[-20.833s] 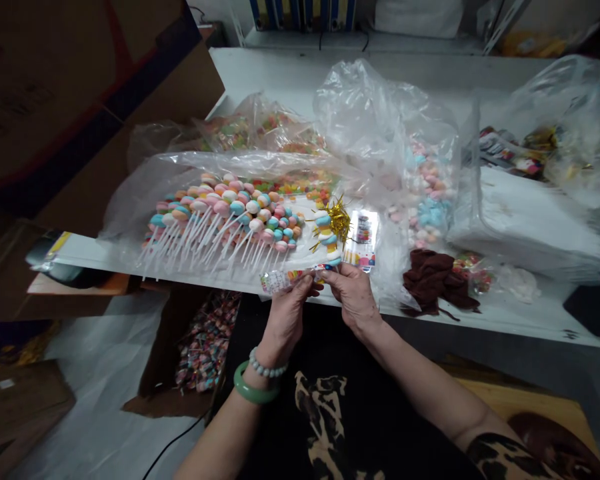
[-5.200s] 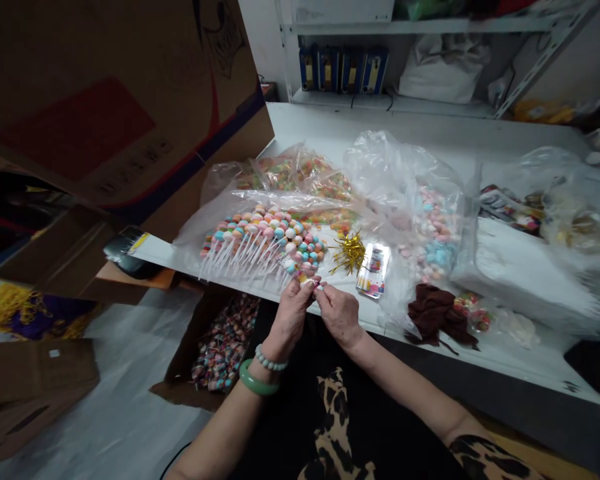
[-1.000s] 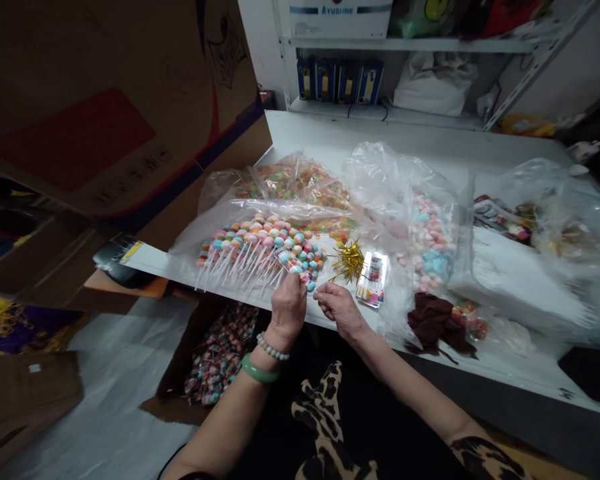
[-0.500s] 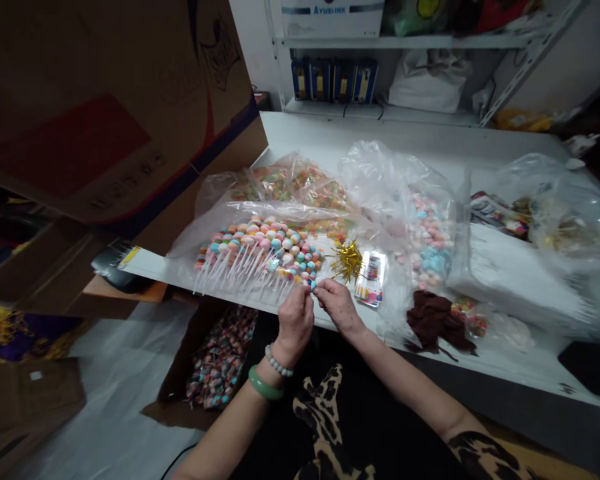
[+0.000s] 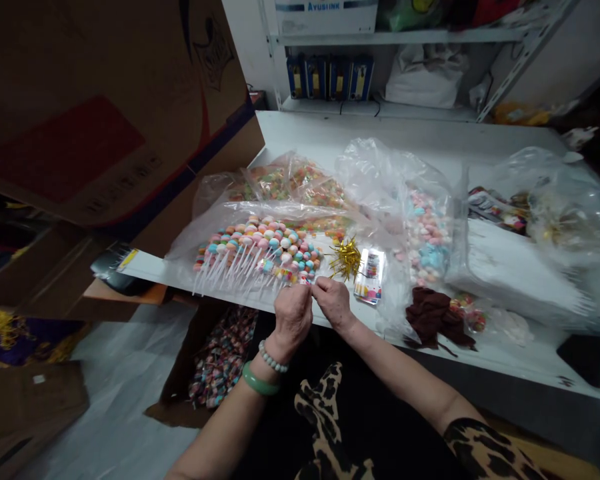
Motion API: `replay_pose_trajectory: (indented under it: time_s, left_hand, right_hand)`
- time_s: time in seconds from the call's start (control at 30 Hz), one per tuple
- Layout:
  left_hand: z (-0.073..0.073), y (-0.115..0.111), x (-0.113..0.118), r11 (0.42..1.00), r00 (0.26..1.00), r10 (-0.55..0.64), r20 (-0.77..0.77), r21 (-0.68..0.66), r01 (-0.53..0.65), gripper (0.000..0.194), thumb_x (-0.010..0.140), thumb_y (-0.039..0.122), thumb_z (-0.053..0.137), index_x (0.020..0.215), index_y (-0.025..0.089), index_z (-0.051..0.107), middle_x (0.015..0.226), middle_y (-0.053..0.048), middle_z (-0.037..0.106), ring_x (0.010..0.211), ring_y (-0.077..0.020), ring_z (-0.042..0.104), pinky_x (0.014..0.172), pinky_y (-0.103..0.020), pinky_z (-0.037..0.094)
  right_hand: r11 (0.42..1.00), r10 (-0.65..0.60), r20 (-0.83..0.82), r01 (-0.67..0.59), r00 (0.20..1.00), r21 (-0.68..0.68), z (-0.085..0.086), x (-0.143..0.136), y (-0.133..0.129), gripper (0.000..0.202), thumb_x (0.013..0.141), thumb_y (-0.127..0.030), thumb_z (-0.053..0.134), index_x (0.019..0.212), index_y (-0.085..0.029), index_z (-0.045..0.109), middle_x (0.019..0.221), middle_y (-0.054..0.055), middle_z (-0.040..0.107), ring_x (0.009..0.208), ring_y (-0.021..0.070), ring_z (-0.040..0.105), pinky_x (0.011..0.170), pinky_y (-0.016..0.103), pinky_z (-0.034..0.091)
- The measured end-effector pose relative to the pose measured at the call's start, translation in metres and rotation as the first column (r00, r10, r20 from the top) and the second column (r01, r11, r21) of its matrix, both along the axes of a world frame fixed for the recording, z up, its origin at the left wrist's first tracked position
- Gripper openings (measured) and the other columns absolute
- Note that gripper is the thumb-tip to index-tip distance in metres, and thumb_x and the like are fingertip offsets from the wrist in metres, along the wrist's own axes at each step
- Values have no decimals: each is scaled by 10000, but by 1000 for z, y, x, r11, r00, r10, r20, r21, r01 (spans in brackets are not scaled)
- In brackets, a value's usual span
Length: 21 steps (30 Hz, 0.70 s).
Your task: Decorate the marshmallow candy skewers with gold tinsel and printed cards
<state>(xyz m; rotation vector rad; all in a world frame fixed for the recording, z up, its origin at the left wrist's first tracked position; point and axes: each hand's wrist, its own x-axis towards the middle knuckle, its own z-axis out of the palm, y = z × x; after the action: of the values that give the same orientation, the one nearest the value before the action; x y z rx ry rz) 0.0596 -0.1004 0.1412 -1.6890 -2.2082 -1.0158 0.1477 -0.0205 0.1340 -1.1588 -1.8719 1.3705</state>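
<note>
My left hand and my right hand meet knuckle to knuckle at the front edge of the table. Both are closed, thumbs and fingers pinched around a small colourful piece with red and white on it. My fingers hide most of it, so its kind cannot be made out. Just beyond lie many pastel balls on white sticks, like lollipops, in rows with sticks toward me. A bunch of gold twist ties and a stack of printed cards lie right of them.
Behind are a clear bag of orange and green sweets and a bag of pink and blue sweets. A brown cloth and white bags lie to the right. A large carton stands left; below, a box holds wrapped sweets.
My hands have closed tighter together, and the blue bit that showed between my fingertips is now hidden. The view has shifted slightly; the things on the table stay put.
</note>
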Motion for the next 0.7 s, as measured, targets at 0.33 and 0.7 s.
replay_pose_trajectory:
  time_s: [0.33,0.7]
  left_hand:
    - [-16,2,11,976,882,216,418,-70,-206,121,859,239,509,837,194,619,690,-48,628,634,-185,565,632,-306,401]
    - [7,7,3,981,-161,-191,968,184,-59,321,779,400,681,1029,203,634,1013,-56,682,883,-160,649,822,-306,497]
  right_hand:
    - [876,-169,-351,-23,921,-481,-3,-8,-13,326,734,-450,597,592,-227,406,515,-80,321,457,85,239,434,239,215]
    - [934,-42,58,19,997,356,2,18,-4,302,869,-346,517,594,-227,481,617,21,525,610,155,442,632,286,317]
